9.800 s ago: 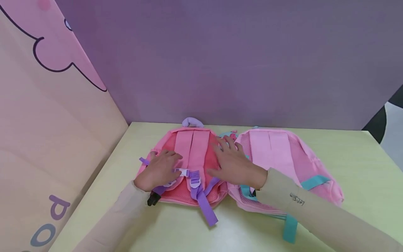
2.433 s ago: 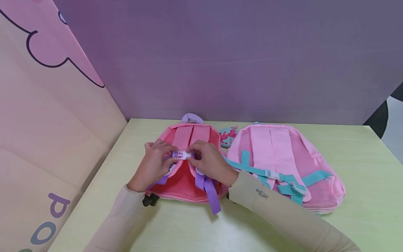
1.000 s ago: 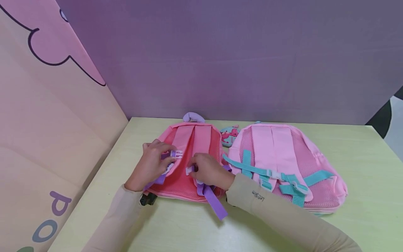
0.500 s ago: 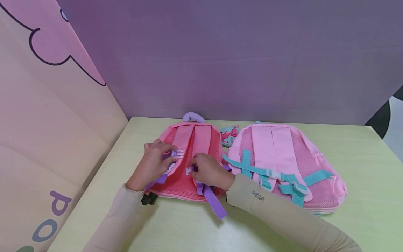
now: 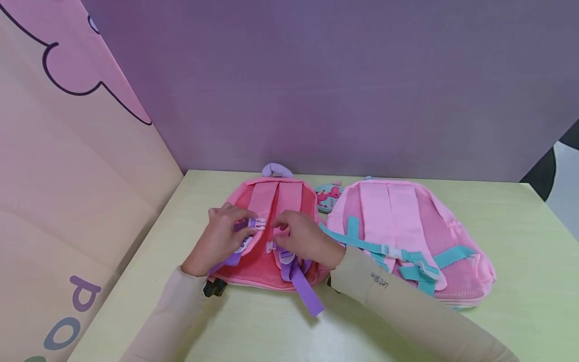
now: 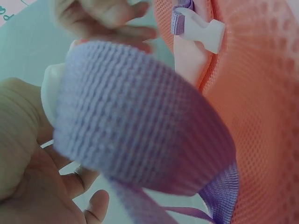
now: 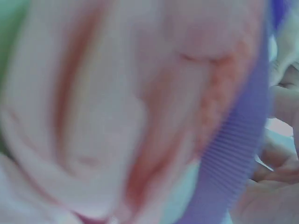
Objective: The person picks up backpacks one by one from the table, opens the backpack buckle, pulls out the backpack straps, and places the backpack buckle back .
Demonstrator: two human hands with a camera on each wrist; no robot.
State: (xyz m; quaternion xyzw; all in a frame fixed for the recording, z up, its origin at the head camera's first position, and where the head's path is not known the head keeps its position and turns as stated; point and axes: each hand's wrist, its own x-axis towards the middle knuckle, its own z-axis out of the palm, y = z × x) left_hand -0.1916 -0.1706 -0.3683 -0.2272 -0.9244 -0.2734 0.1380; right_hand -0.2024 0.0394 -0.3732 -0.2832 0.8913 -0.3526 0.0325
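Note:
My left hand (image 5: 217,236) pinches the pronged half of a white side-release buckle (image 5: 258,223), which sits on a purple strap of the coral backpack (image 5: 260,269). In the left wrist view this purple webbing (image 6: 135,116) fills the middle. The other white buckle half (image 5: 270,247) lies loose on the right shoulder strap, apart from the first. Just above it hovers my right hand (image 5: 309,239), fingers loosely bent and holding nothing. In the right wrist view a blurred pink strap (image 7: 107,116) and purple webbing (image 7: 233,140) stand close to the camera.
A light pink backpack (image 5: 402,216) with fastened teal straps (image 5: 362,245) lies to the right on the pale table (image 5: 520,241). A small teal-and-red patterned item (image 5: 326,197) sits between the bags. A purple wall (image 5: 339,90) rises behind.
The buckle across the coral backpack's straps was joined and now is in two halves. My right hand has let go of its half and risen slightly; my left keeps hold of the pronged one.

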